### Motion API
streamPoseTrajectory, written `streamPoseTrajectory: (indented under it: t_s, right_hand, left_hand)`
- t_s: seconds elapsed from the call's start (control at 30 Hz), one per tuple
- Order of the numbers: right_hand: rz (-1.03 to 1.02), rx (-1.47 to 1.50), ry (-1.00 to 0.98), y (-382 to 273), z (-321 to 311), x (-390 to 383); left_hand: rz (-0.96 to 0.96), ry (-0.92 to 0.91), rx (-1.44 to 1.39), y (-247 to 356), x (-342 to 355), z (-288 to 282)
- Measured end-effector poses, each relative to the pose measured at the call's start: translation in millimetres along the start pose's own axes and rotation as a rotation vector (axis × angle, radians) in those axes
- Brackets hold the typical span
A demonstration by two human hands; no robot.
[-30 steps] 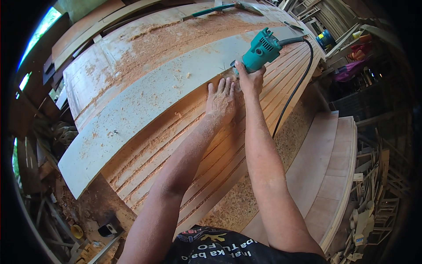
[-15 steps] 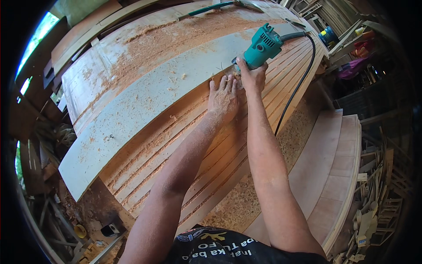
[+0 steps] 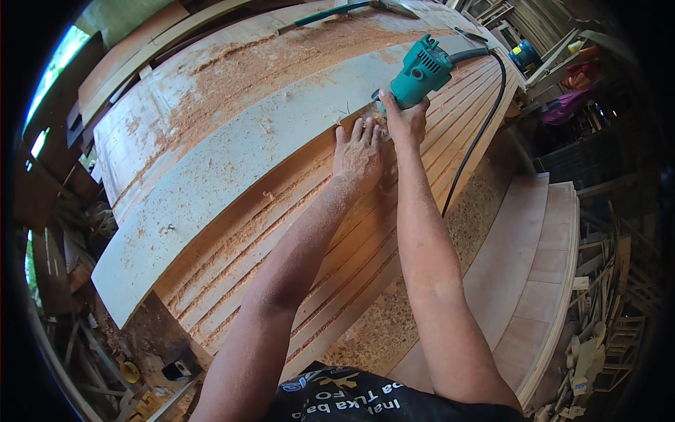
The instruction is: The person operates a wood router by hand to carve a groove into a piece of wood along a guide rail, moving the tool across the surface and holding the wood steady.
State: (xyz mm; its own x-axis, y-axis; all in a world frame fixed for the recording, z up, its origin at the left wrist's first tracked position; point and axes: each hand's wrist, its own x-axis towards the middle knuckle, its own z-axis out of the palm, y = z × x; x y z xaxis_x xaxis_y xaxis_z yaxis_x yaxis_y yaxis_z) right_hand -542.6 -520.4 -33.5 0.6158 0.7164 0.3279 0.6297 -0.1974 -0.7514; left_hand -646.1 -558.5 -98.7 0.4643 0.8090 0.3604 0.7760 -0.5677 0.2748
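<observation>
My right hand [image 3: 405,121] grips a teal corded power router [image 3: 420,76] at its lower body, beside the edge of a long curved pale template board [image 3: 190,200]. Fine chips lie at the router's base, which is partly hidden by my fingers. My left hand [image 3: 358,155], dusted with sawdust, lies with fingers stretched out on the grooved wooden panel [image 3: 239,257], its fingertips at the template's edge just left of the router. Several parallel cut channels run along the panel, some filled with shavings. The black cord [image 3: 465,162] hangs down over the panel.
A sawdust-covered panel [image 3: 133,141] lies behind the template, with a long green-handled tool [image 3: 309,20]. Curved plywood pieces [image 3: 524,267] lie at lower right. Stacked offcuts [image 3: 598,330] crowd the right side; planks [image 3: 133,53] lean at upper left. A blue container [image 3: 522,58] stands at upper right.
The router and my right hand have crept slightly up and to the right along the template's edge. My left hand has shifted slightly the same way, staying beside the router.
</observation>
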Motion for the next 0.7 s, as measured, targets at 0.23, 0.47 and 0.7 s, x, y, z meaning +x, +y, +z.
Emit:
streamPoseTrajectory:
  t_s: [0.23, 0.47, 0.7]
  right_hand:
    - [-0.013, 0.017, -0.002, 7.0, -0.2, 9.5]
    - [-0.053, 0.031, 0.014, 11.9, -0.2, 20.0]
    - [-0.053, 0.081, 0.004, 16.8, 4.1, 29.1]
  left_hand:
    - [0.000, 0.019, 0.070, 4.7, 6.5, 6.4]
    - [-0.005, 0.018, 0.039, 10.0, 16.0, 7.6]
    - [0.009, 0.051, -0.029, 5.6, 19.7, 11.9]
